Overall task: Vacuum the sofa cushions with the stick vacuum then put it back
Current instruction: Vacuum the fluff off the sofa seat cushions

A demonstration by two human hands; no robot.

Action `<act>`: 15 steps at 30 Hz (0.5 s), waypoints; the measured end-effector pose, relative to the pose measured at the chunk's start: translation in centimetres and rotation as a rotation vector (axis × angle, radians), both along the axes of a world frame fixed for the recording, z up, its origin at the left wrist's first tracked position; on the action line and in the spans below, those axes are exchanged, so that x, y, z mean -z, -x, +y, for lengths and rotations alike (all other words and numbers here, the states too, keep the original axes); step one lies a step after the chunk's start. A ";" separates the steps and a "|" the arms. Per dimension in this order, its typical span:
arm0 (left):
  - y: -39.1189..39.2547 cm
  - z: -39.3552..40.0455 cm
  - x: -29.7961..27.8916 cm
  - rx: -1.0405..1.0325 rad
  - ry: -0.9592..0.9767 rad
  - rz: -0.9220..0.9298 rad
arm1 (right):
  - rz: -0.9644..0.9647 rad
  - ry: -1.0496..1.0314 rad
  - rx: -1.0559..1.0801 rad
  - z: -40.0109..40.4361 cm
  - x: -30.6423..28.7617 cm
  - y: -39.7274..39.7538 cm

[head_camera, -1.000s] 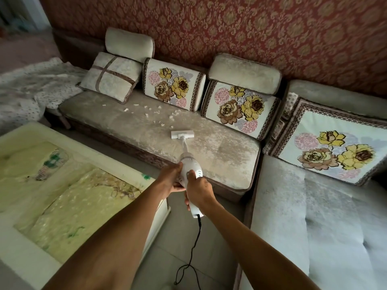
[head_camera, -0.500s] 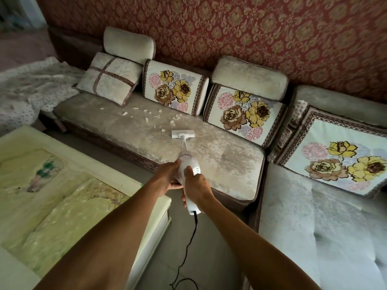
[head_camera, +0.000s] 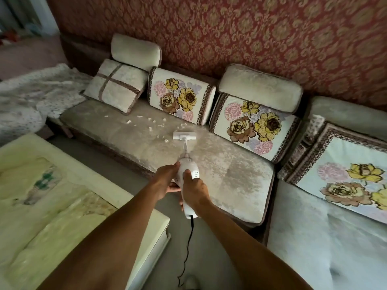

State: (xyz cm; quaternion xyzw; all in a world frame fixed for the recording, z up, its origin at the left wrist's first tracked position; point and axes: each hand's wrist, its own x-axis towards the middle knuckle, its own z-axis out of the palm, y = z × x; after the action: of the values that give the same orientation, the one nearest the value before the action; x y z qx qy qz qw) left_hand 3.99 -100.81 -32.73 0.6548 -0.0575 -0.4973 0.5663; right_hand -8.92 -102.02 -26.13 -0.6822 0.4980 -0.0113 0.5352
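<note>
I hold a white stick vacuum (head_camera: 187,167) with both hands over the front of the beige sofa seat cushion (head_camera: 226,174). My right hand (head_camera: 193,190) grips its handle from above. My left hand (head_camera: 165,181) grips the body from the left side. The flat white nozzle head (head_camera: 184,135) rests on the cushion, just right of several white crumbs (head_camera: 146,122) scattered near the back pillows. A black cord (head_camera: 188,245) hangs from the handle's rear end down to the floor.
Flowered back pillows (head_camera: 180,95) and beige bolsters line the red patterned wall. A second sofa section (head_camera: 326,237) runs along the right. A low pale-yellow table (head_camera: 62,206) stands close on the left, leaving a narrow strip of grey floor (head_camera: 211,258).
The nozzle head has slid slightly farther back on the cushion toward the crumbs, and my view has shifted a little. Both hands keep their grip.
</note>
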 end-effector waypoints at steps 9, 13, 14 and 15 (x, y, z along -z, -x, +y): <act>-2.7 -7.0 0.1 -0.029 0.008 -0.008 | -0.113 -0.049 0.050 -8.0 1.4 -3.2; -3.8 -9.1 0.1 -0.015 0.005 -0.018 | -0.181 -0.137 0.084 -10.2 1.9 -3.6; -4.0 -9.7 0.1 -0.014 0.002 -0.022 | -0.190 -0.141 0.084 -10.9 2.0 -3.9; -4.2 -10.1 0.0 -0.015 0.000 -0.025 | -0.200 -0.152 0.084 -11.5 2.0 -4.1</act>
State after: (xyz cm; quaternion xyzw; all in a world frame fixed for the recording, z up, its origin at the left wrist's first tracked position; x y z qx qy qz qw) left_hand 8.22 -110.94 -32.76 0.6613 -0.0596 -0.4847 0.5694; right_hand -4.82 -113.48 -28.09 -0.6138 0.4695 -0.0640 0.6314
